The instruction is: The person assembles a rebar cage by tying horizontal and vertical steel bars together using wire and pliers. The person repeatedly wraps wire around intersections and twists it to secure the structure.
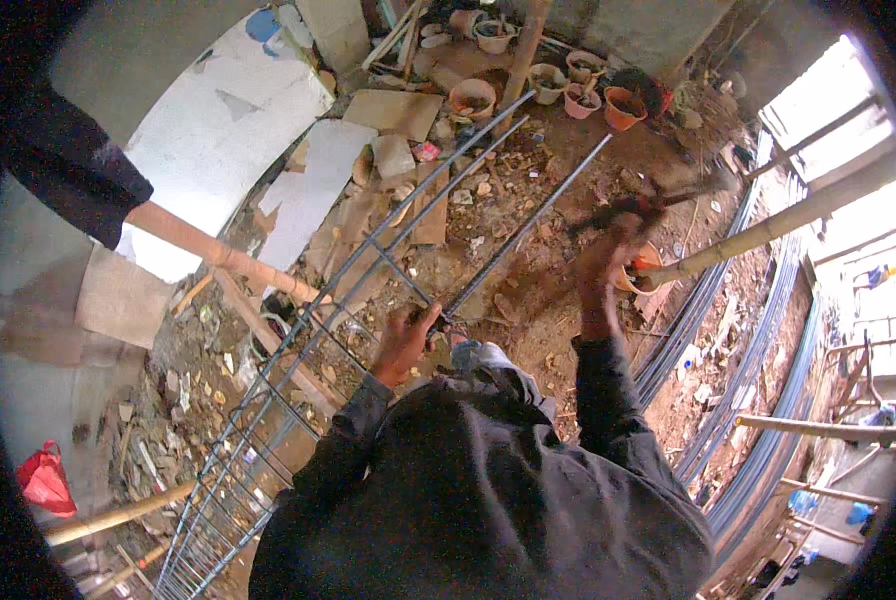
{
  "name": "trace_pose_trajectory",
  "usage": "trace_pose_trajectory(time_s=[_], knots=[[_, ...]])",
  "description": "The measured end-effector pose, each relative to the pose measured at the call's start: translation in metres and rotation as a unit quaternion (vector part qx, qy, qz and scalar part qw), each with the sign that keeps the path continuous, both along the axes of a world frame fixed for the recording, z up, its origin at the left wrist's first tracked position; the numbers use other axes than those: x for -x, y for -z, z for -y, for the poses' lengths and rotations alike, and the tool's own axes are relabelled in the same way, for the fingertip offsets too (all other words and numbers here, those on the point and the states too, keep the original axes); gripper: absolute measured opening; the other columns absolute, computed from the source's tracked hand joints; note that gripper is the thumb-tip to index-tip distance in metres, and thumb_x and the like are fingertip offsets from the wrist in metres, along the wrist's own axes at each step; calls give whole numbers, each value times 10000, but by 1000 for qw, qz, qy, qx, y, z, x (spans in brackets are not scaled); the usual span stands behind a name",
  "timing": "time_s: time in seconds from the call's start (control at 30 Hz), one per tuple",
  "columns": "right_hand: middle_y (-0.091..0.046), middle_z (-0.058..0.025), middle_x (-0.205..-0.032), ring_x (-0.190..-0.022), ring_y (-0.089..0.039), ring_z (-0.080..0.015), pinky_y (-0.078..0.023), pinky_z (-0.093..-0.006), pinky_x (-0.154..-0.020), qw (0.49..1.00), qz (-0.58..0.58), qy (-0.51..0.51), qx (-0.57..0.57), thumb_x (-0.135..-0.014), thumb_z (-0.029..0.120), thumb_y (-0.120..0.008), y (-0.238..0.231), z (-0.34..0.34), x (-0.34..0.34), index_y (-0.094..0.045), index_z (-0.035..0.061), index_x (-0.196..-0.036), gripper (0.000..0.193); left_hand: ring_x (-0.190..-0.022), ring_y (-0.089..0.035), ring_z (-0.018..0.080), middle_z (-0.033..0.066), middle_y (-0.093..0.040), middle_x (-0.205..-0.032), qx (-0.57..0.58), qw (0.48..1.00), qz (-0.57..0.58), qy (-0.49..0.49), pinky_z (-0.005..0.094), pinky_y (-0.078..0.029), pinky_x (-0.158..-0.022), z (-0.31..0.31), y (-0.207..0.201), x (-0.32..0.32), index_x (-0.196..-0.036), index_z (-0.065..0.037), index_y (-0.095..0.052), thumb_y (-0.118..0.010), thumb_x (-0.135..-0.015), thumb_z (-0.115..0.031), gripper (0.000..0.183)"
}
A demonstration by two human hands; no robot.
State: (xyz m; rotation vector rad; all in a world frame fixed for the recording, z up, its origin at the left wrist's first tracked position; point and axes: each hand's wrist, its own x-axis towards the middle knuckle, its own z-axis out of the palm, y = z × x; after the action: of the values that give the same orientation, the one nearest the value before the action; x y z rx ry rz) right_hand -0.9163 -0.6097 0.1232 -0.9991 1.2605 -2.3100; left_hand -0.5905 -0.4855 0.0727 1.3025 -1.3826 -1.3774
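Observation:
A cage of rebar (313,318), long steel bars with square stirrups, runs from the lower left to the upper middle. My left hand (400,345) is closed at a stirrup corner beside the rightmost long bar (528,222). Its fingertips press together there, and I cannot make out any small thing between them. Out to the right, my right hand (608,262) is raised and smeared by motion. It grips a dark long-handled tool (636,207), too blurred to tell its exact kind.
Bamboo poles (788,232) cross on the right, and another pole (233,258) props the cage. Long steel bars (703,290) lie along the right. Buckets (624,108) stand at the back. White boards (230,125) lean left over rubble ground (488,215).

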Motion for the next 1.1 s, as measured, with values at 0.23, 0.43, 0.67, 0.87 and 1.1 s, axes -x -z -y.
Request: trace_pose_trajectory(time_s=[0.23,0.43,0.67,0.87,1.1], knots=[[-655,-8,-986,-726,-557,-146,-462,-301,-613,886,-53,-352,-298,-1060,301,-591,-96,-111,-11,-487,91,-1442,448,-859,-604,214,121,-509,-1189,-26,999,24,28,320,-555,-682,-3,7,0,-1336,-168,-589,-691,-965,-108,390],[-658,-159,-992,-911,-641,-208,-500,-372,-756,516,-426,-538,-512,-1031,315,-612,-78,-163,-26,-576,40,-1250,354,-633,-606,106,42,-613,-715,-82,995,-37,-49,304,-464,-531,-3,-7,7,-888,21,-666,-715,-996,-367,406],[-701,-163,-1132,-1048,-649,-207,-508,-399,-898,532,-355,-617,-460,-1031,352,-637,-34,-173,-20,-510,43,-1465,547,-1156,-548,293,155,-487,-1270,-10,988,145,46,380,-508,-953,-7,7,2,-1403,-146,-600,-697,-1010,-296,432],[-685,-116,-1271,-1157,-618,-171,-496,-357,-993,496,-339,-633,-488,-1035,291,-657,-16,-162,-24,-512,-4,-1451,530,-543,-521,125,39,-515,-608,104,991,60,-64,386,-396,-494,-6,11,8,-908,32,-651,-740,-973,-372,419],[-626,-123,-1409,-1277,-571,-175,-474,-346,-1079,498,-235,-677,-488,-1047,255,-643,-4,-149,-22,-493,-28,-1461,523,-546,-534,141,80,-531,-576,356,907,208,-81,381,-399,-522,2,8,8,-850,33,-700,-722,-983,-362,417]])
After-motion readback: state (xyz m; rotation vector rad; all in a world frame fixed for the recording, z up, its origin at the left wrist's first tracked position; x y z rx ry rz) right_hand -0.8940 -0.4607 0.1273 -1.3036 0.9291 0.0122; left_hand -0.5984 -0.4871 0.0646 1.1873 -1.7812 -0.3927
